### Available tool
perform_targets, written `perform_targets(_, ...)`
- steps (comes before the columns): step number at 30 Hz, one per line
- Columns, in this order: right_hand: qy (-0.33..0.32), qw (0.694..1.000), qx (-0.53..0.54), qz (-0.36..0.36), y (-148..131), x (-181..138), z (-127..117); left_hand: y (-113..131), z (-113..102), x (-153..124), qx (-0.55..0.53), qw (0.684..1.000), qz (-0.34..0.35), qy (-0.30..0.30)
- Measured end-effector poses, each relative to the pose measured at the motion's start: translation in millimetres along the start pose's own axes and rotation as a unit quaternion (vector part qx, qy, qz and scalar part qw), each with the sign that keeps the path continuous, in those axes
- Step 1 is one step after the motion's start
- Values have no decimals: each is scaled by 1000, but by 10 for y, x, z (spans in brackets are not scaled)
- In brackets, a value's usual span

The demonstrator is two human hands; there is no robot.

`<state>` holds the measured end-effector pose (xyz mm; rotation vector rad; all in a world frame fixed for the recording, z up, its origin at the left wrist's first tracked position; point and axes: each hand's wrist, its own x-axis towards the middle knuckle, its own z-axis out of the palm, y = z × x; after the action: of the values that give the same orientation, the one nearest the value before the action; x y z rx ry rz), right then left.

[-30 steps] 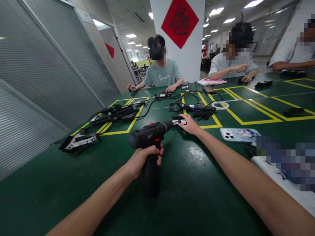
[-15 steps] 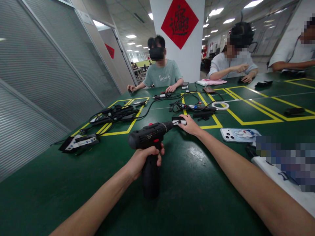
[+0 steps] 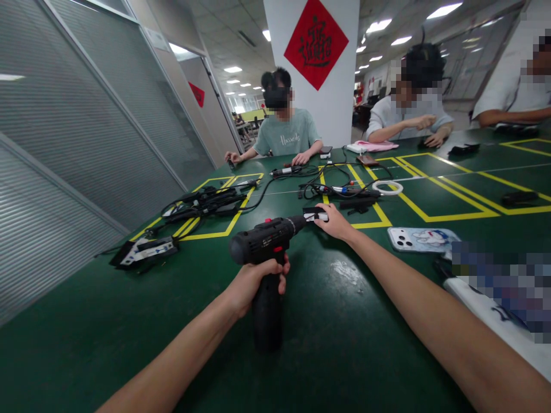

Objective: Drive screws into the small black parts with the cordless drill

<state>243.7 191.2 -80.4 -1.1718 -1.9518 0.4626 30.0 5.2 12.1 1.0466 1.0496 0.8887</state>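
Observation:
My left hand [image 3: 260,281] is wrapped round the grip of a black cordless drill [image 3: 260,244] with red buttons. The drill stands upright over the green table, its chuck pointing away and to the right. At the chuck's front end is a small black-and-white block [image 3: 315,215], and my right hand [image 3: 333,221] pinches it from the right side. The drill's tip meets or nearly meets the block; whether a bit enters it is too small to tell.
A tangle of black cables [image 3: 210,201] lies at left, near a black-and-white part [image 3: 144,251]. More tools and cables [image 3: 340,190] and a white ring [image 3: 387,188] lie beyond my right hand. A phone [image 3: 424,239] rests at right. Co-workers [image 3: 286,132] sit across the table [image 3: 327,344].
The whole view has shifted slightly, so everything appears a little lower and further right. Both hands keep their hold, and the drill and block stay together.

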Motion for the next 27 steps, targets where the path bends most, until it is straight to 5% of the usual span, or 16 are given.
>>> perform_targets(27,-1,1000,5,-10,12,3,9,-57,-42,15,12,1000,18,5)
